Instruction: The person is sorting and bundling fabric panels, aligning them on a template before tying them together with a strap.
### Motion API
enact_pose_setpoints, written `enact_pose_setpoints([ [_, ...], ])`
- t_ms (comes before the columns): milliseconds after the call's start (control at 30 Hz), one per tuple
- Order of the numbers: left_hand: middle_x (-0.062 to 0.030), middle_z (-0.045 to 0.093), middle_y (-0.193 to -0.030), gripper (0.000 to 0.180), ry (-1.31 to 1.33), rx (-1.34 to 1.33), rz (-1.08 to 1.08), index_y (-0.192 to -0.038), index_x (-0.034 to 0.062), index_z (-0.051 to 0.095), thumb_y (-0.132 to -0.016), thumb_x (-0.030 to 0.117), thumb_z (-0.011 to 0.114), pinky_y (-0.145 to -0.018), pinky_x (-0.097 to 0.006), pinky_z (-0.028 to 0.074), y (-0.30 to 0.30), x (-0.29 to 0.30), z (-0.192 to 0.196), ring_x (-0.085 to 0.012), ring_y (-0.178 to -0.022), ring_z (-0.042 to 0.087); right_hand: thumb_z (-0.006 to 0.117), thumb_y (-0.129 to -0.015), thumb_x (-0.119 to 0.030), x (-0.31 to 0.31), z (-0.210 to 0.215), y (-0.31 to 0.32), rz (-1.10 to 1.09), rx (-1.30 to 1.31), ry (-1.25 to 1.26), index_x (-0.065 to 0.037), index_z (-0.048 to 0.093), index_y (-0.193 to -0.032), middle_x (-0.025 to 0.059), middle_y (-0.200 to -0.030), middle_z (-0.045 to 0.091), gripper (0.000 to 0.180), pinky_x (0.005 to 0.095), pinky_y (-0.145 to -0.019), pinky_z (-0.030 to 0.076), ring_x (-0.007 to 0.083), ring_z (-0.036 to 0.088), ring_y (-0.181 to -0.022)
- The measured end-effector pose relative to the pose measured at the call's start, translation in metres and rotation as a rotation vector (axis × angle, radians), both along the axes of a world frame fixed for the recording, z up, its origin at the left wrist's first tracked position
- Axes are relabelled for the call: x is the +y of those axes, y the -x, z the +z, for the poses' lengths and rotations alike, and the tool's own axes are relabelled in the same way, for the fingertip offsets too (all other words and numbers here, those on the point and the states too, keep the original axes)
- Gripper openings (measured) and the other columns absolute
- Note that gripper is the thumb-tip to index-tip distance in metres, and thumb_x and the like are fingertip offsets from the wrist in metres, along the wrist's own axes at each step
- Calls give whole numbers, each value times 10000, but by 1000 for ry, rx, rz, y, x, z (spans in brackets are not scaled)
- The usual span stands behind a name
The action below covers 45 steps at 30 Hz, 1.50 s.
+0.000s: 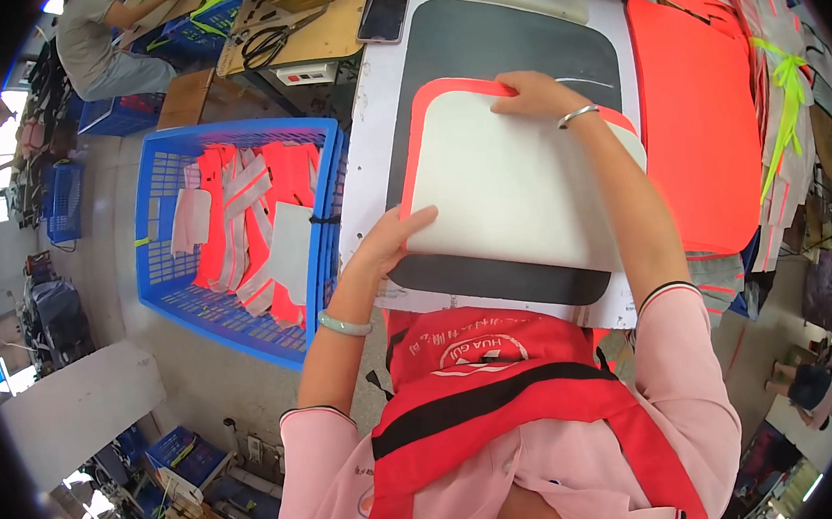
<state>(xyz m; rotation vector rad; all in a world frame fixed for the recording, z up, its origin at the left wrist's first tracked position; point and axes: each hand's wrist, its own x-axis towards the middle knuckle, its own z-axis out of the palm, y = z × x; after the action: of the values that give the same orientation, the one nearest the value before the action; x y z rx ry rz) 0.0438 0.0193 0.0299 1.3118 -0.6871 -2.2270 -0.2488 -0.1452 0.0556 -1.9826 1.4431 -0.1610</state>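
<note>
A cream-white panel [511,176] with rounded corners lies on a neon orange-red fabric piece [419,134], whose edge shows along the top, left and upper right. Both rest on a dark grey rounded board [507,41]. My left hand [388,240] grips the panel's lower left edge, thumb on top, the other fingers partly hidden. At the far edge my right hand [542,96] has its fingers bent over the orange border and the panel, closed on them. The right forearm covers part of the panel's right side.
On the right lies a stack of orange-red fabric pieces [697,134], beside grey strips tied with a yellow-green ribbon [786,103]. A blue basket [238,335] of cut pieces stands left. A phone [385,9] and scissors [271,44] lie at the back. Another person [107,50] sits far left.
</note>
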Motion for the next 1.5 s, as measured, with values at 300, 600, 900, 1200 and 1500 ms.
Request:
enact_pose_setpoints([
  [300,-134,602,-1168,468,15,-10,72,-1238,-68,504,-873,184,652,-873,-315,491,2,3,-2,-193,-1033,597,656,-830,-199,116,34,33,-343,-74,537,-49,542,-1236,158,-1219,563,447,419,-971,392,323,502,-1153],
  [600,-124,605,-1161,461,31,3,50,-1243,-34,501,-869,180,666,-871,-325,490,10,-8,11,-187,-1034,595,447,-959,-466,359,-10,132,-1316,-624,-440,5,569,-1087,137,-849,660,503,324,-645,537,215,653,-699],
  [900,-119,574,-1222,535,-50,-24,31,-1297,-16,453,-870,223,671,-889,-337,490,4,-4,-1,-205,-1082,584,560,-912,-462,325,-24,99,-1369,-1629,-460,-9,515,-1174,203,-1102,610,525,462,-933,487,302,624,-1007],
  [1200,-109,585,-1190,493,237,-16,53,-1280,-15,474,-874,190,664,-886,-319,482,2,-9,26,-172,-1057,578,617,-890,-226,285,8,85,-1391,-1478,-101,-32,573,-1087,69,-984,660,280,348,-697,573,186,665,-849],
  [1500,-93,603,-1158,469,542,-9,149,-1268,-11,487,-888,208,653,-860,-294,482,0,-62,67,-167,-989,606,611,-891,-180,210,43,105,-1090,-1643,102,8,550,-1144,114,-1124,626,321,352,-831,540,211,628,-1000],
])
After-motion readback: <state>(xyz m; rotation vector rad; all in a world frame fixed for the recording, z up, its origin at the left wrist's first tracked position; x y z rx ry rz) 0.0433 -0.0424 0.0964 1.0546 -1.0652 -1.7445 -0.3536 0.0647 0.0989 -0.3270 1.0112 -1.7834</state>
